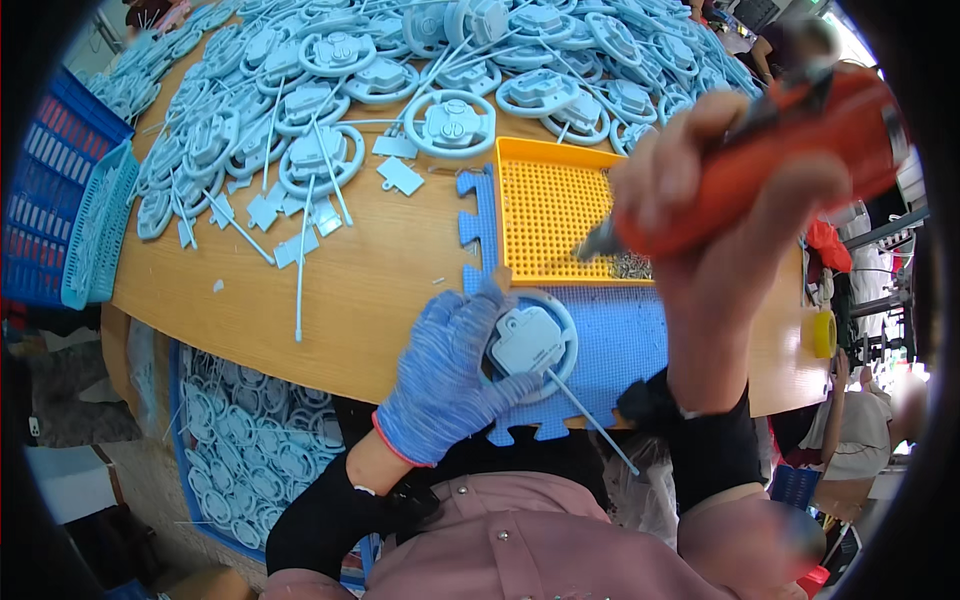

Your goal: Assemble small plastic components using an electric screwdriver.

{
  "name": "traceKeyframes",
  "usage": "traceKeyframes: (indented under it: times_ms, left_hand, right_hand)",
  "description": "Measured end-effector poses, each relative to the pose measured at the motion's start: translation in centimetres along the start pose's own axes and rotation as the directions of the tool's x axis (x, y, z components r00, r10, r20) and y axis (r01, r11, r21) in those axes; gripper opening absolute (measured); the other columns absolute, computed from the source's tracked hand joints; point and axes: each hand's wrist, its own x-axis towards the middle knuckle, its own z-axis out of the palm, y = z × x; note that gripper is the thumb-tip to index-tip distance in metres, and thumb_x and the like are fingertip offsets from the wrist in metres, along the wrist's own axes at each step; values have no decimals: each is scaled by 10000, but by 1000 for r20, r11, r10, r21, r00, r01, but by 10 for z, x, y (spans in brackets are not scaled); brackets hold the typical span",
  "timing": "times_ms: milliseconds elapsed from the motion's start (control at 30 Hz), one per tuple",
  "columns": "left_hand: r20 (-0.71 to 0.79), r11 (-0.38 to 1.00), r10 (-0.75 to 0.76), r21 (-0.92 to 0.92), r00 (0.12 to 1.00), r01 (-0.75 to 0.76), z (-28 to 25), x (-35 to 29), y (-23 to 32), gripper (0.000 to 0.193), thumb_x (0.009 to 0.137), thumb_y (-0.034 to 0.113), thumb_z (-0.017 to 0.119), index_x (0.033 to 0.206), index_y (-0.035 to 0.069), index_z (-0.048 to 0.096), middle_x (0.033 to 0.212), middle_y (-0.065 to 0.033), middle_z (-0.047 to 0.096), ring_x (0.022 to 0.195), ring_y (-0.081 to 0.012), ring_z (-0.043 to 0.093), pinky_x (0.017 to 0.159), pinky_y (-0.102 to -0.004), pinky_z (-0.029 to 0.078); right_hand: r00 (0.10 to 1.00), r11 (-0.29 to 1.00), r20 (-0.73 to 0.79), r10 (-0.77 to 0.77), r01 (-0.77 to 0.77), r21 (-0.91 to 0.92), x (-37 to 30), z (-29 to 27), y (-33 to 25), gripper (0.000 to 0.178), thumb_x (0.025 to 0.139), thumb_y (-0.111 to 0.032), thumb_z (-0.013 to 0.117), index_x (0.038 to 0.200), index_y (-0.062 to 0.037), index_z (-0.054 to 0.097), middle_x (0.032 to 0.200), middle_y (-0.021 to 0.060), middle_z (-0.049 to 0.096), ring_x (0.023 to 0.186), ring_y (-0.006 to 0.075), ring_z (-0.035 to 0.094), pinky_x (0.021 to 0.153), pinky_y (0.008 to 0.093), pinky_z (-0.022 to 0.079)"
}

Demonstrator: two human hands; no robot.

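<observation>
My left hand (436, 362), in a blue knitted glove, grips a light-blue ring-shaped plastic part (527, 340). The part has a flat central housing and a thin rod pointing down to the right. It rests on a blue foam mat (625, 335), with my thumb and fingers on its left side. Raised at the right, my bare right hand (715, 215) wraps round a red-orange power screwdriver (775, 165). The tool's tip points left, in front of a yellow perforated tray (503, 215). Small metal screws (632, 266) lie in the tray's near right corner. Motion blurs the right hand and tool.
A large heap of similar light-blue ring parts (340, 55) covers the table's far side. Loose flat blue pieces (402, 177) lie nearer. Blue and teal baskets (102, 230) stand at the left. Below the table edge, a bin (182, 420) holds more rings. Other people work nearby.
</observation>
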Motion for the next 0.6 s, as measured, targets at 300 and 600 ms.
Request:
traceKeyframes:
  times_ms: [300,600]
  left_hand:
    - [-43,999,-40,-26,998,39,5,-9,-7,816,619,365,846,1252,-22,506,988,-173,592,884,-344,561,776,-420,467]
    - [-93,997,-57,-57,994,52,35,-9,-9,813,641,408,804,1289,33,487,1026,-180,585,898,-353,543,821,-446,435]
  right_hand:
    - [956,921,54,287,-260,-290,-46,24,11,717,706,-706,640,948,-52,476,604,39,521,515,153,508,482,273,425]
    - [883,940,362,298,-206,-272,-43,16,17,529,824,-572,639,882,-74,472,594,36,521,509,147,508,519,301,417]
